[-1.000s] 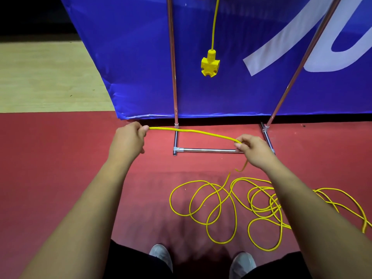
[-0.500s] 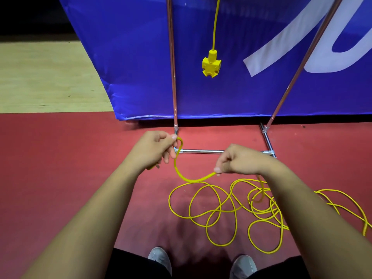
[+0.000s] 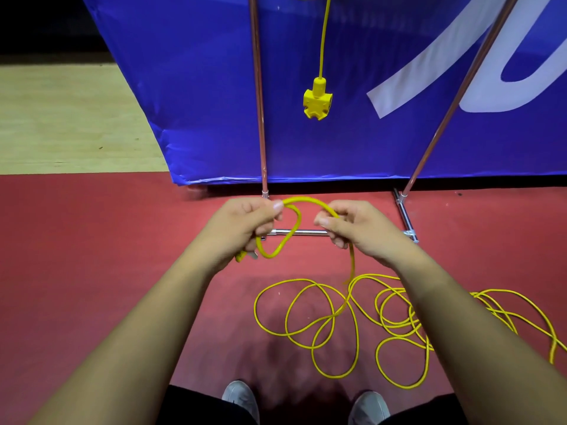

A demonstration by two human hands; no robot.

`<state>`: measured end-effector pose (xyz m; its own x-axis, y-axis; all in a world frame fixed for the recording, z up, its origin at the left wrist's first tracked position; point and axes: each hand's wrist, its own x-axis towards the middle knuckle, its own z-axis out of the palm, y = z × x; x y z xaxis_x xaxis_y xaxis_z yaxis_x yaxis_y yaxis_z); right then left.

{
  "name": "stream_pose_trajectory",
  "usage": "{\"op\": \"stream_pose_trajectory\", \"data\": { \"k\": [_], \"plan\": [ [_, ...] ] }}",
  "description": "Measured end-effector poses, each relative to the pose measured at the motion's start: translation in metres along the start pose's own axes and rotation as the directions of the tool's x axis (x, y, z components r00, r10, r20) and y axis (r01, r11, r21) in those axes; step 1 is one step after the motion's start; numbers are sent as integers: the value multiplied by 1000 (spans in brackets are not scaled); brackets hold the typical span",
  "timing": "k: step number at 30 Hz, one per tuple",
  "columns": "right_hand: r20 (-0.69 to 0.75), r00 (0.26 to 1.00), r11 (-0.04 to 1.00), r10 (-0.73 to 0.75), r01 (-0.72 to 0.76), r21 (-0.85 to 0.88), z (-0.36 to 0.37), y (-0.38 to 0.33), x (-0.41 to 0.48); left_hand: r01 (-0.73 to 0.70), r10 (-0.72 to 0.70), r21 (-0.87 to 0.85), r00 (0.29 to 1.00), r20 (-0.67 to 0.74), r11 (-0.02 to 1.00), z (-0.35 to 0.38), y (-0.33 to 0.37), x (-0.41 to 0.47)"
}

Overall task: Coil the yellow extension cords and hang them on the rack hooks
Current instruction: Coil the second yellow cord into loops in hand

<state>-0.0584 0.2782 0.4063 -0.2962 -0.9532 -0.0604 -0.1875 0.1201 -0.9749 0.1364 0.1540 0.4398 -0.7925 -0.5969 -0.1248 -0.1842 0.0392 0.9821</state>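
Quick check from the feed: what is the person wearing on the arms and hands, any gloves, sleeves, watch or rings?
Nothing shows on either. The left hand and right hand are bare, with no gloves, and no rings that the head view shows. Both forearms are uncovered right down to the frame's bottom edge: no sleeves, watch or wristband. Fingernails look short and plain.

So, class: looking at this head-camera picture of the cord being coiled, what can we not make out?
- The rack hooks: cut off by the top edge; only the rack's poles show.
- Where the hanging cord with the yellow socket block is attached: past the top edge.
- The floor cord's far end: hidden under the right forearm and cut by the right edge.
- The cord's end in the left hand: mostly covered by the fingers.
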Motion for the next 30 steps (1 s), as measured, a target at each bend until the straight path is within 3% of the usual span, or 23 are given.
{"op": "stream_pose_trajectory", "data": {
  "k": [2,6,14,18,21,25,30],
  "plan": [
    [-57,998,999,6,-4,50,-8,4,-2,17,-17,-130,1000,-2,991,-6,-1,3],
    [-157,987,987,-18,43,158,-12,1,-4,47,-38,-139,997,64,989,-9,-5,3],
    [-173,984,999,-34,38,18,-12,-5,-4,210,-202,-317,978,57,925,-15,-2,0],
    [-53,998,993,-42,36,-110,-5,-14,-6,261,-245,-263,965,92,929,-18,-3,-2],
    [28,998,983,-50,54,-174,11,-19,-5,297,-274,-116,944,183,948,-9,-8,-2],
    [35,995,979,-89,93,-179,36,-22,-1,168,-171,34,969,179,985,2,-10,1],
    [36,999,969,0,9,-248,11,4,4,74,-90,-374,996,-24,924,-17,-5,6]
  ]
}}
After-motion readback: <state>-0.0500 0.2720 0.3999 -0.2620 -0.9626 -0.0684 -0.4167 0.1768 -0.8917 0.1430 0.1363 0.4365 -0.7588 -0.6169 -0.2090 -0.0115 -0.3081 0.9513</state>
